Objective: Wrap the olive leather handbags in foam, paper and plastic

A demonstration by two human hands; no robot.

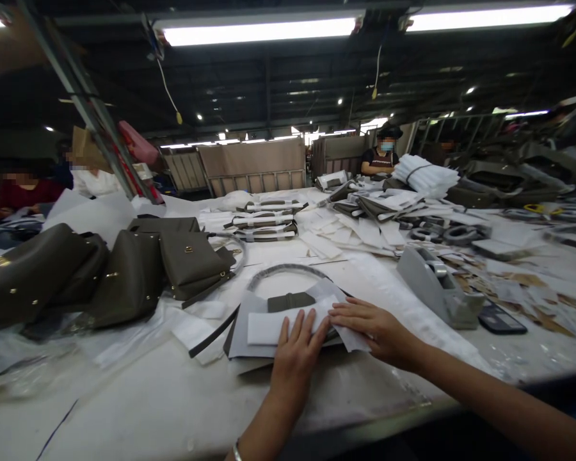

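A dark olive handbag [290, 301] lies flat on the table in front of me, largely covered by grey-white tissue paper [252, 349] and a strip of white foam [269, 326]. Its wrapped handle [292, 269] arches out behind it, and a dark strap [214, 331] trails off to the left. My left hand [297, 352] presses flat on the foam with its fingers spread. Fingers stretched out, my right hand [379, 330] rests on the right edge of the paper, its tips close to the left hand. The paper hides most of the bag.
Several olive handbags [129, 275] stand to the left on plastic wrap. On the right are a grey tape dispenser [432, 288] and a phone [502, 318]. Bundled straps [264, 221], loose white sheets [350, 234] and a foam stack [425, 176] lie farther back. A masked person [381, 157] sits beyond.
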